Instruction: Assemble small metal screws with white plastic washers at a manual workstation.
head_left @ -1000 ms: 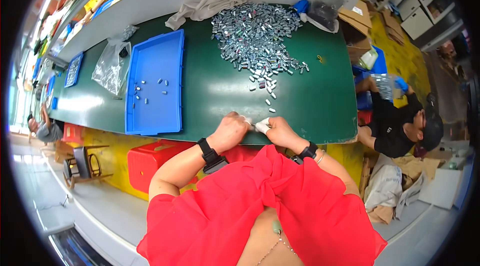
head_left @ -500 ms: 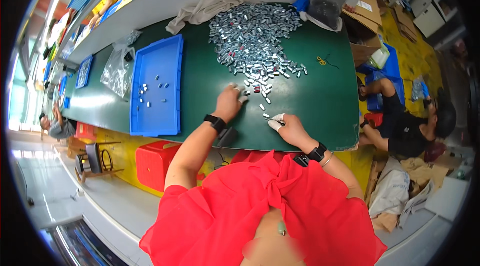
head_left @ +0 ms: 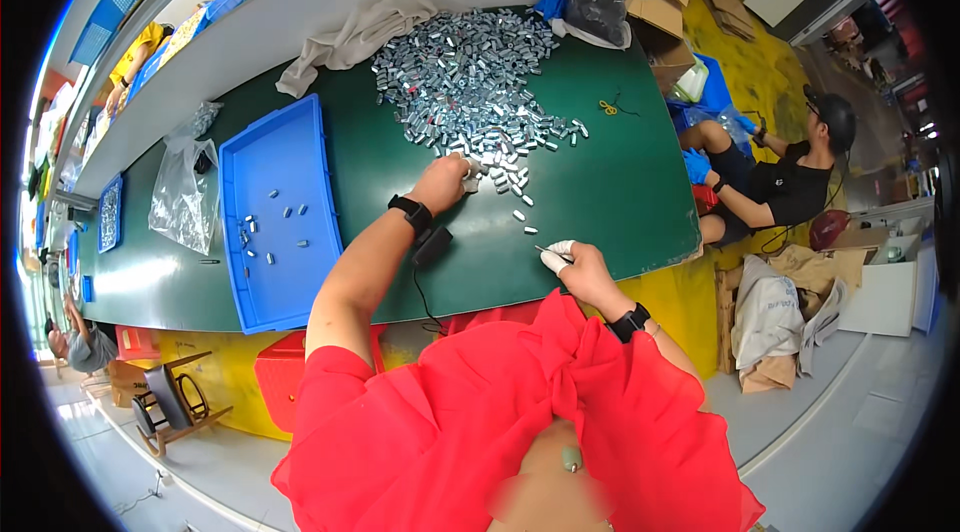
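Left hand [head_left: 440, 186] at the near tip of the heap, white-covered fingertips right down among the small metal pieces [head_left: 455, 67], and whether one is pinched there I cannot tell, the fingers hide it! Right hand [head_left: 584, 272], well apart from the left, sits low over the near side of the counter [head_left: 625, 192], thumb and fingers, white covers on them too, clamped on a thin tool [head_left: 544, 249] that points out to the left. Just beyond its tip lies a loose metal piece [head_left: 531, 230], a second one just past that, and from there a straggling line of them runs up into the heap, silvery all over with a few touches of red.

Over to the left, the blue tray [head_left: 285, 157], a handful of pieces scattered across its floor and plenty of bare blue around them. Beyond it, a crumpled clear bag [head_left: 184, 194] on the green surface. Behind the heap, a rumpled pale cloth [head_left: 345, 42] against the partition, and on the far right corner a dark-filled bag [head_left: 600, 14]. Yellow ties [head_left: 607, 108] lie alone right of the pile. By the left forearm, a black box [head_left: 432, 246] with a cable trailing toward the near edge, and off to the right a seated co-worker [head_left: 780, 172] in black, blue gloves on
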